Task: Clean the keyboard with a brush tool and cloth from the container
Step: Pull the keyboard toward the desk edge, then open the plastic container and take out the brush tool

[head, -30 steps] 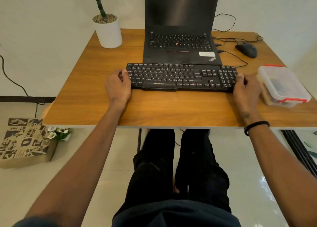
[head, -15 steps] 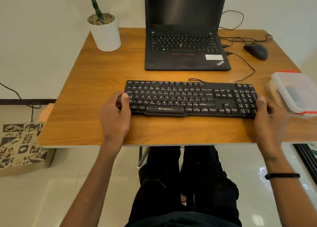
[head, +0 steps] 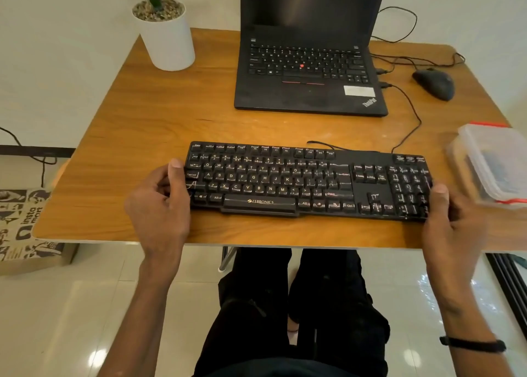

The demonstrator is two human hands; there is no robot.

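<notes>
While your left hand (head: 159, 205) and right hand (head: 453, 219) clasp the two short ends of the keyboard (head: 308, 181), you look to be in the setting-up step: the board is being placed near the front edge of the desk (head: 159, 120), and no brushing or wiping has begun. Each grip is a loose side pinch, thumb on the top edge, fingers curled at the end; whether the board is lifted or resting on the wood cannot be told.

Next, you would need to let go with the right hand and reach to the container (head: 496, 162), which sits just beside the keyboard's right end with its clear lid on. Its contents are too blurred to name, so expect to open it before finding brush or cloth.

Your keyboard's long axis runs left to right along the front edge, keys up, spacebar row toward you, cable leaving the far side toward the laptop (head: 308, 91).
</notes>
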